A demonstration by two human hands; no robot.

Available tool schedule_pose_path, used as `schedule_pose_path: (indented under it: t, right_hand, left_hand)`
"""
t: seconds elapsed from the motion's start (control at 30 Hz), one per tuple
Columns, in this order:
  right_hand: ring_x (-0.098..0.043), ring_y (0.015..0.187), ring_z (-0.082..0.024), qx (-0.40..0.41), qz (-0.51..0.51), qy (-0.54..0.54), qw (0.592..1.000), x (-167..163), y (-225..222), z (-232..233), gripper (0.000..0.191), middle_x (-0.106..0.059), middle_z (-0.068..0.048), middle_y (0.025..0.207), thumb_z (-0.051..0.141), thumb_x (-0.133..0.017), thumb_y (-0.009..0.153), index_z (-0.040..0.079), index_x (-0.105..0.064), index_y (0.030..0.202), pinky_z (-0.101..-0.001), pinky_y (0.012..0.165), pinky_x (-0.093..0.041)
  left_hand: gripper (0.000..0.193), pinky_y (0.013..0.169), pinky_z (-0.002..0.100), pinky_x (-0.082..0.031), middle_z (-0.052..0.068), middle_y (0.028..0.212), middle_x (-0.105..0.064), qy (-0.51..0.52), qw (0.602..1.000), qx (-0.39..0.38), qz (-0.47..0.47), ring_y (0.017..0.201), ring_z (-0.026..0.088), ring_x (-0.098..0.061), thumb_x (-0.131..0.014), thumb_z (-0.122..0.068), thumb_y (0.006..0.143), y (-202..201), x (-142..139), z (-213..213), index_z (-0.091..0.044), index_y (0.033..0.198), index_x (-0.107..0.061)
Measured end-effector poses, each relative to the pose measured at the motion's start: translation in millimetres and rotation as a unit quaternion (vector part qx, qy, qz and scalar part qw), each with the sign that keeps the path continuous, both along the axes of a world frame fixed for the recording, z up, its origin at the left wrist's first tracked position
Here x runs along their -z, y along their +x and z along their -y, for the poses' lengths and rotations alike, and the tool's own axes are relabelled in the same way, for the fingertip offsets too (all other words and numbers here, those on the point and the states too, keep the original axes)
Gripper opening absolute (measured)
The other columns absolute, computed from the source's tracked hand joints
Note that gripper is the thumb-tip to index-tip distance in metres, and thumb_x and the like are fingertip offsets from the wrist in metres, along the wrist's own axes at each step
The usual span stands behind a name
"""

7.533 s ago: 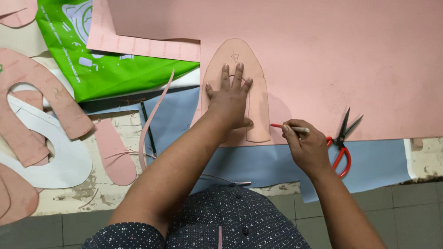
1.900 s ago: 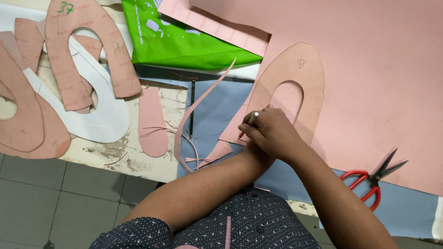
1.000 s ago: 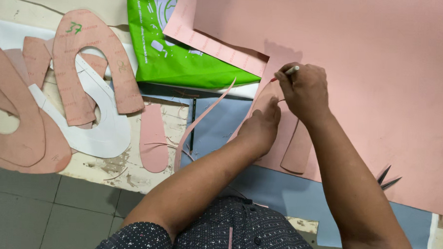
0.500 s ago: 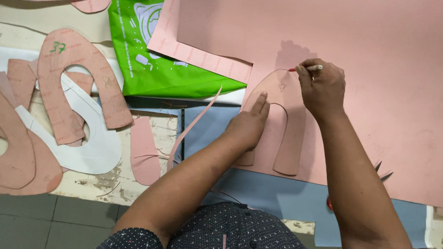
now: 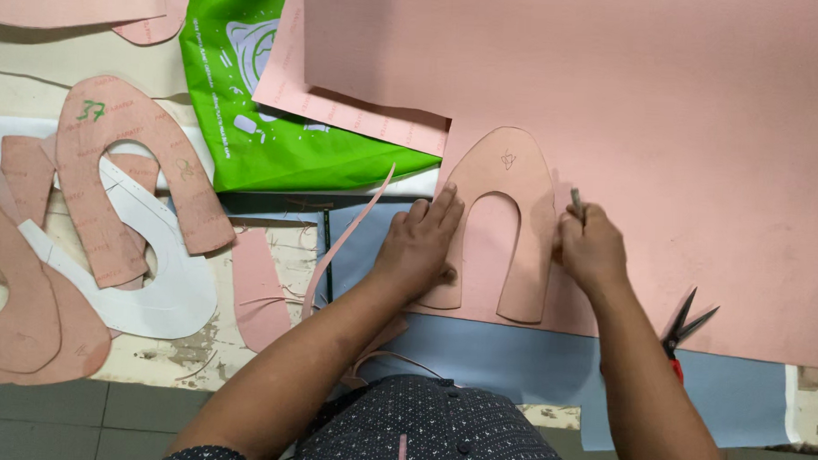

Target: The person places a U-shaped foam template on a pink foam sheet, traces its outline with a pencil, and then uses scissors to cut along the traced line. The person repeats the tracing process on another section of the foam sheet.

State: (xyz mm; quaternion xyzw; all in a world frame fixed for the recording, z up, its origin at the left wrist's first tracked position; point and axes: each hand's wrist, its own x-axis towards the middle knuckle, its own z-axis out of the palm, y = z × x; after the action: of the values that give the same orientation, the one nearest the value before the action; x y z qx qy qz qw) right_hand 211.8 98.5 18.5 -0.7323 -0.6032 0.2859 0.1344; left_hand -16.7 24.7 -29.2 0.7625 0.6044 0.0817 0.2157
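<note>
An arch-shaped tan template (image 5: 506, 183) lies flat on a big pink sheet (image 5: 667, 112). My left hand (image 5: 419, 244) presses down on the template's left leg with the fingers spread. My right hand (image 5: 590, 250) grips a thin pen (image 5: 575, 201), tip up, against the outer edge of the template's right leg.
Red-handled scissors (image 5: 682, 335) lie on the pink sheet to the right of my right arm. A green plastic bag (image 5: 250, 116) sits at the upper left. Several pink cut shapes (image 5: 112, 174) and a white one (image 5: 167, 285) cover the left side. Blue sheet (image 5: 477, 350) lies under the pink sheet.
My right hand with the pen has come from the template's top down along its right side. The left hand stays pressed on the left leg.
</note>
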Motion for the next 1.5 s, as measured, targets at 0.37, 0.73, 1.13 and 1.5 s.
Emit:
schedule_pose_path:
  t: [0.37, 0.73, 1.13, 1.5]
  right_hand:
    - [-0.063, 0.065, -0.012, 0.117, -0.138, -0.117, 0.977, 25.0, 76.5, 72.9, 0.028, -0.071, -0.004, 0.080, 0.023, -0.072, 0.090, 0.000, -0.071, 0.106, -0.0281, 0.058, -0.052]
    - [-0.061, 0.080, -0.010, 0.100, -0.184, 0.058, 0.976, 33.5, 77.1, 60.8, 0.027, -0.070, -0.004, 0.091, 0.021, -0.076, 0.097, -0.003, -0.072, 0.108, -0.0254, 0.071, -0.051]
    - [-0.068, 0.078, -0.015, 0.007, -0.057, 0.030, 0.998, 29.5, 12.9, 22.0, 0.040, -0.075, -0.006, 0.090, 0.029, -0.081, 0.086, 0.007, -0.071, 0.117, -0.0318, 0.075, -0.054]
    - [-0.064, 0.059, -0.015, -0.008, -0.111, -0.104, 0.988, 33.2, 25.8, 0.3, 0.028, -0.069, -0.008, 0.074, 0.024, -0.083, 0.085, 0.002, -0.068, 0.093, -0.0310, 0.051, -0.053]
  left_hand:
    - [0.047, 0.115, 0.040, -0.046, 0.011, 0.153, -0.051, 0.218, 0.962, -0.046, 0.159, 0.134, 0.031, -0.055, -0.068, -0.020, 0.097, -22.3, 18.7, 22.4, -0.006, 0.142, -0.057]
    - [0.051, 0.109, 0.044, -0.045, 0.011, 0.144, -0.053, 0.205, 0.971, -0.041, 0.118, 0.127, 0.031, -0.054, -0.067, -0.029, 0.094, -21.7, 7.4, 12.2, -0.006, 0.138, -0.057]
    - [0.066, 0.114, 0.042, -0.042, 0.006, 0.157, -0.044, 0.170, 0.984, -0.029, 0.047, 0.132, 0.028, -0.049, -0.068, -0.037, 0.090, -12.8, 16.8, 6.1, -0.013, 0.149, -0.051]
    - [0.065, 0.114, 0.045, -0.039, 0.013, 0.158, -0.040, 0.132, 0.986, -0.065, 0.084, 0.133, 0.035, -0.048, -0.067, -0.030, 0.091, -13.0, 22.3, 4.9, -0.008, 0.149, -0.046]
